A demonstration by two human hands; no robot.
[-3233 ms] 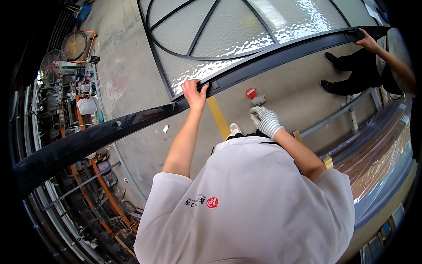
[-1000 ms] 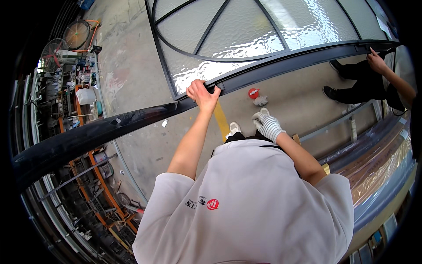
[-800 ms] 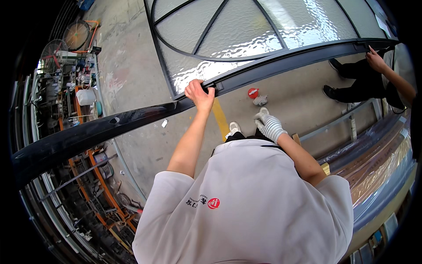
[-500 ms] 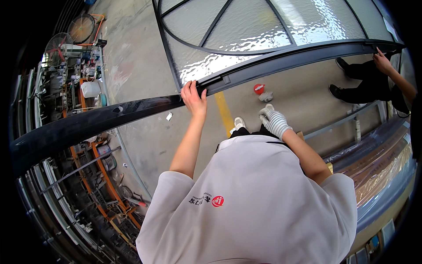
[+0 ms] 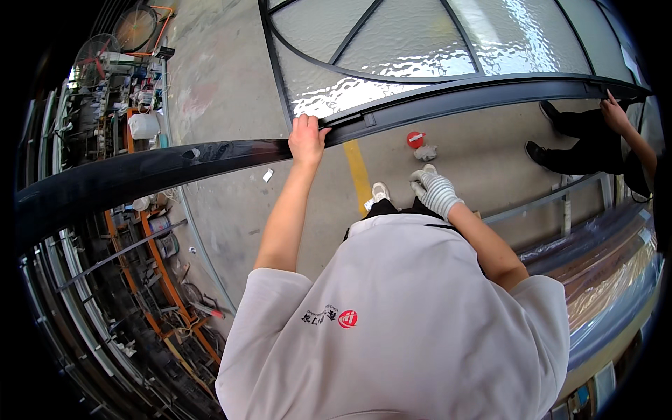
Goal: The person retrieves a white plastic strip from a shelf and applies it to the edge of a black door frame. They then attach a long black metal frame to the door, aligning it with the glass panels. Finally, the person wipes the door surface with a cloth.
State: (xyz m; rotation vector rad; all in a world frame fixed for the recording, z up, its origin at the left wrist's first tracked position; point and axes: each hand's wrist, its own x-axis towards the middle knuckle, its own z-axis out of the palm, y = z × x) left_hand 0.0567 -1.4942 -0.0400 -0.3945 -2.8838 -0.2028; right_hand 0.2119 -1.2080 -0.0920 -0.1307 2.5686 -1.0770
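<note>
My bare left hand (image 5: 307, 140) grips a long dark metal frame bar (image 5: 448, 98), fingers over its far edge and thumb out to the right. The bar edges a large frame with rippled glass (image 5: 399, 56) and curved dark strips. To the left of my hand, a glossy dark bar (image 5: 140, 164) runs toward the left rim; the joint beneath the hand is hidden. My right hand (image 5: 435, 192), in a grey-and-white striped glove, hangs low before my body, clear of the frame. Its fingers are loosely bent and a little apart, with nothing visible in them.
A co-worker's hand (image 5: 614, 115) touches the bar's far right end. A red round object (image 5: 416, 139) and a crumpled grey bag (image 5: 425, 153) lie on the floor by a yellow line (image 5: 357, 175). Orange racks (image 5: 164, 280) stand left; wrapped profiles (image 5: 602, 280) lie right.
The bar and glass sit slightly lower and further right in view at the right side. My left hand keeps its place on the bar, its fingers bent more tightly over it.
</note>
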